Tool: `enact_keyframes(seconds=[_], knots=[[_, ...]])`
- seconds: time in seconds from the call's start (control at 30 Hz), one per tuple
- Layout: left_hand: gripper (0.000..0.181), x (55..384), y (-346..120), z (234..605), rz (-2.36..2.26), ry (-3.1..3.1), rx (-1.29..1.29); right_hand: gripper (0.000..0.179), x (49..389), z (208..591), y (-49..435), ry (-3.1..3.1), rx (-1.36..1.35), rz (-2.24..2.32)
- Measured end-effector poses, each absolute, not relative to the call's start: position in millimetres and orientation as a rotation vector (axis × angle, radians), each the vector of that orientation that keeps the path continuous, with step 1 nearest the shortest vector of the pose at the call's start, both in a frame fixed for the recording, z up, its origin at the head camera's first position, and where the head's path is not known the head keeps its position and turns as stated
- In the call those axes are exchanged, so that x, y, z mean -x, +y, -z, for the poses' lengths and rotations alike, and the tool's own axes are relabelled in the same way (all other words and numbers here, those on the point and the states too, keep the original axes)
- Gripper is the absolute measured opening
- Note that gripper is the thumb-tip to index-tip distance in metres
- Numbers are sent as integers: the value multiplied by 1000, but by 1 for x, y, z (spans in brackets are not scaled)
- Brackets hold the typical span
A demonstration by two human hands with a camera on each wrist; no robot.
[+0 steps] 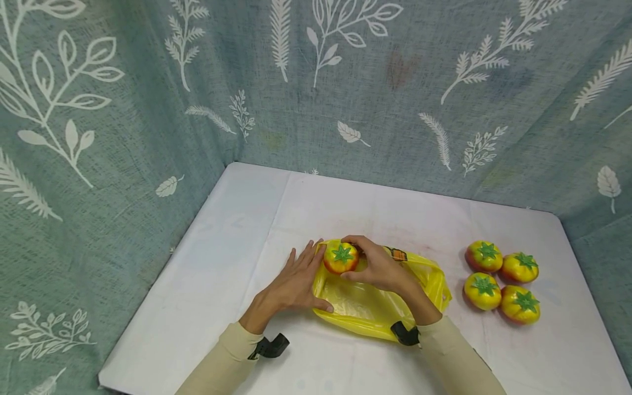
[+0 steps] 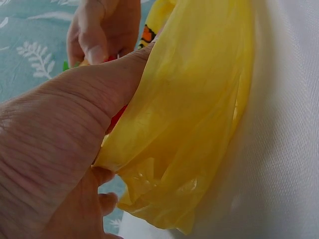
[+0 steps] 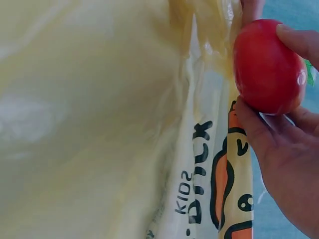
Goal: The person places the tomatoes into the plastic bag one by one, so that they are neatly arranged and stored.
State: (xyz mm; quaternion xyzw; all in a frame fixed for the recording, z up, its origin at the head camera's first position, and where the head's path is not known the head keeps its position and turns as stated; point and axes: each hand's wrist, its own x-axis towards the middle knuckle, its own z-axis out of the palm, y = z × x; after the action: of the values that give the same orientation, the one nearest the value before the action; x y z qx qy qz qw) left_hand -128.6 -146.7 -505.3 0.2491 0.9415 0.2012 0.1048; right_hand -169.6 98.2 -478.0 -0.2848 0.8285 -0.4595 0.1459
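Note:
My right hand (image 1: 380,267) grips a toy tomato (image 1: 340,258) over the left end of a yellow plastic bag (image 1: 365,307). The toy is yellow and red with a green star-shaped top; in the right wrist view, thumb and fingers press its glossy red side (image 3: 269,67). My left hand (image 1: 296,282) lies at the bag's left rim, its fingers spread and fairly straight, the thumb apart from them. In the left wrist view, yellow film (image 2: 199,99) covers the end of that thumb. The bag lies with its mouth wide.
Several more toy tomatoes (image 1: 502,282) sit grouped on the white table (image 1: 237,219), right of the bag. Patterned green-blue cloth (image 1: 345,109) hangs along the table's back and sides. Black lettering and an orange cartoon print (image 3: 222,184) mark the bag.

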Motion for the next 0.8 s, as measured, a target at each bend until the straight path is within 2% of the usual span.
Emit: enact_keyframes(seconds=[0.8], knots=[[139, 129, -143, 508, -583, 2783, -760, 72, 173, 501, 93, 2530, 791, 1141]])
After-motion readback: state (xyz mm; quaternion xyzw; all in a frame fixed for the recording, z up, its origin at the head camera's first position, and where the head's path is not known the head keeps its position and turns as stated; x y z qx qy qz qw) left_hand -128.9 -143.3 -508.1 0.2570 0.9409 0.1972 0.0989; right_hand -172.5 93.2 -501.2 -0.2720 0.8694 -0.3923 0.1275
